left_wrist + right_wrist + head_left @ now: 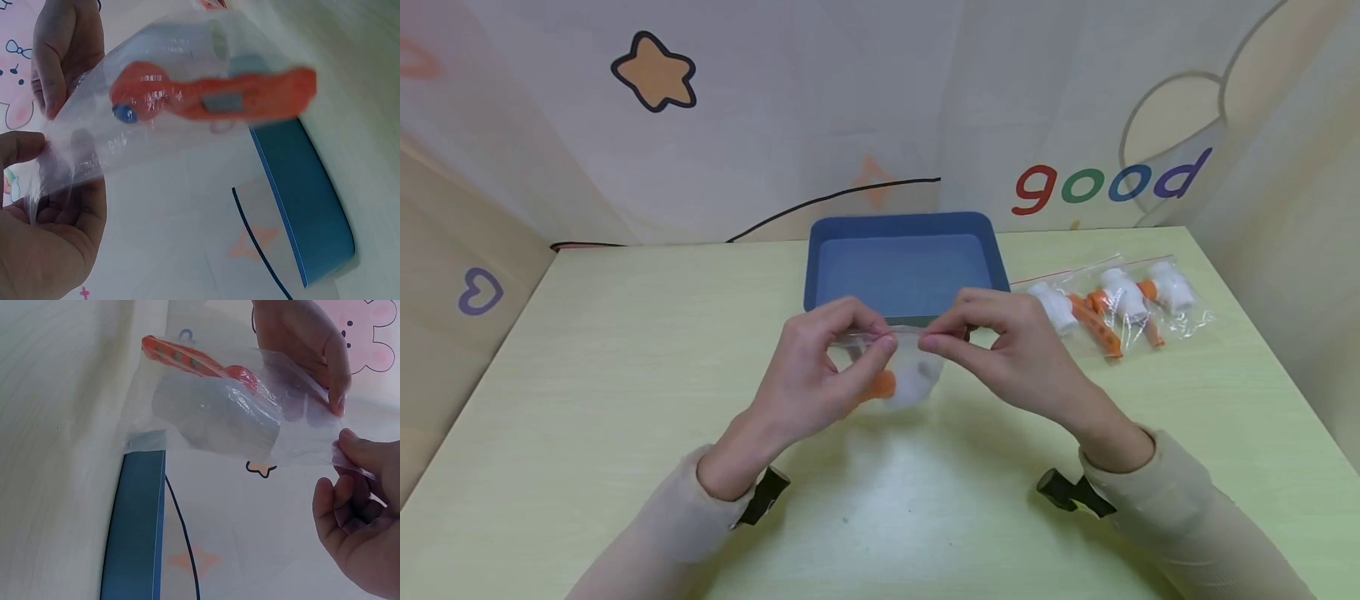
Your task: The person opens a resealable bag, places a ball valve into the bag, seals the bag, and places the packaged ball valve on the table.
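Both hands hold a clear plastic bag (pixel 931 367) by its upper edge, above the table in front of the tray. My left hand (pixel 820 371) pinches the edge on the left between thumb and forefinger. On the right, the thumb and forefinger of my right hand (pixel 1011 354) pinch the same edge, a short gap away. Inside the bag lie a slotted orange handle (pixel 250 94) with a blue spot at its round end and a white cylindrical body (pixel 215 415). In the head view the left fingers cover part of the orange handle. The right wrist view shows the bag hanging from the fingertips.
A blue tray (pixel 910 267) stands at the back of the pale table (pixel 662 375). Several clear bags (pixel 1123 304) with white plastic parts and orange handles lie right of it. A printed curtain (pixel 775 108) hangs behind the table and along its sides.
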Motion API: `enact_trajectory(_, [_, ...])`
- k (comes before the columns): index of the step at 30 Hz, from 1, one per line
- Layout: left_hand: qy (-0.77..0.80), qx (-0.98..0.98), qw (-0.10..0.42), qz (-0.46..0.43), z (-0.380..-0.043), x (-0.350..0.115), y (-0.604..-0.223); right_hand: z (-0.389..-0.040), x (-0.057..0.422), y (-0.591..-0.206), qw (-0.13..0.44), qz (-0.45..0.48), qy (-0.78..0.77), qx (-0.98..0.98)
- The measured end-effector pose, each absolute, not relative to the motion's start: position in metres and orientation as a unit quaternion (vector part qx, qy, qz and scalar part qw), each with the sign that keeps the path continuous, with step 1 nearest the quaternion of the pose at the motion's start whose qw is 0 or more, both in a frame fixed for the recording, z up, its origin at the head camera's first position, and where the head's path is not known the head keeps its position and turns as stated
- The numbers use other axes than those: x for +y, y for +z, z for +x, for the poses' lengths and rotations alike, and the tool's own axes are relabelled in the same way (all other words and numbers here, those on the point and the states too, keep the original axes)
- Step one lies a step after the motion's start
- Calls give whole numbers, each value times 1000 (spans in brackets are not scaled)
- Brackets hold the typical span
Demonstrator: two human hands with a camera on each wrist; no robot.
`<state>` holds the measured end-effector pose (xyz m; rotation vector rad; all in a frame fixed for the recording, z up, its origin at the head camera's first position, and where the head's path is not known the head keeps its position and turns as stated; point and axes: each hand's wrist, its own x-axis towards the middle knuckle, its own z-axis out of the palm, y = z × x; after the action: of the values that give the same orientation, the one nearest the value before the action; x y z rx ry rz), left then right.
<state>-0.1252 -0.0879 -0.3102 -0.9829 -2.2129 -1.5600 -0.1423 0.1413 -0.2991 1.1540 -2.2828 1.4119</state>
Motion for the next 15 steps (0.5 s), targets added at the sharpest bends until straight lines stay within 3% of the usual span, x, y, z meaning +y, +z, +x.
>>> enact_trajectory(9, [-544,-756,95,-350,-126,-88,-312,-142,142,-300,129,391,480,-774])
enact_trajectory(15, [-519,-768,120,-355,-127,-88,-313,-142,140,-301,127,393,482,-773])
